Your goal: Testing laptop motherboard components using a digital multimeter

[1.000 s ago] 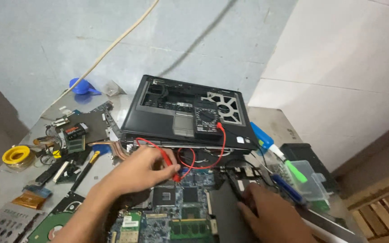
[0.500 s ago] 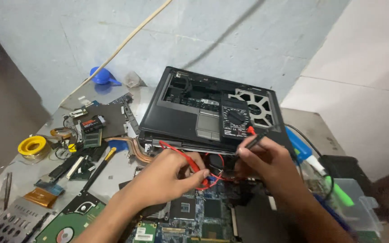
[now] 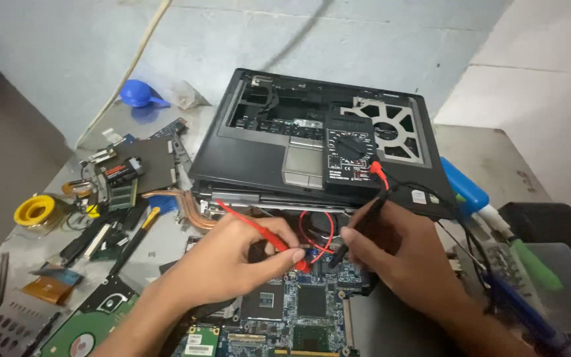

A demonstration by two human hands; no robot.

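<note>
Head view of a repair counter (image 3: 484, 142). The left hand (image 3: 232, 261) holds a red test probe (image 3: 262, 235) in a narrow pinch grip between thumb and forefinger; the probe slants down to the right, and its tip meets the blue circuit board (image 3: 302, 301) near the middle of the view. The right hand (image 3: 398, 254) pinches a black test probe (image 3: 358, 228) in the same closed grip, its tip lowered onto the board just beside the red one. Whether either tip touches a particular contact cannot be told.

Red and black leads (image 3: 318, 235) loop between the hands and run up to a black multimeter (image 3: 350, 155). The meter lies flat on an opened black laptop chassis (image 3: 266, 142), which sits directly behind the board. A fan grille (image 3: 391, 125) shows at the chassis's right side.

To the left lie a yellow solder spool (image 3: 34, 211), a copper heat pipe (image 3: 190, 208), a memory module (image 3: 121, 196), scattered hand tools and a hard drive (image 3: 90, 327). A blue blower bulb (image 3: 137, 92) rests at the rear. Blue and green pens (image 3: 497, 221) lie to the right, well apart from the board.
</note>
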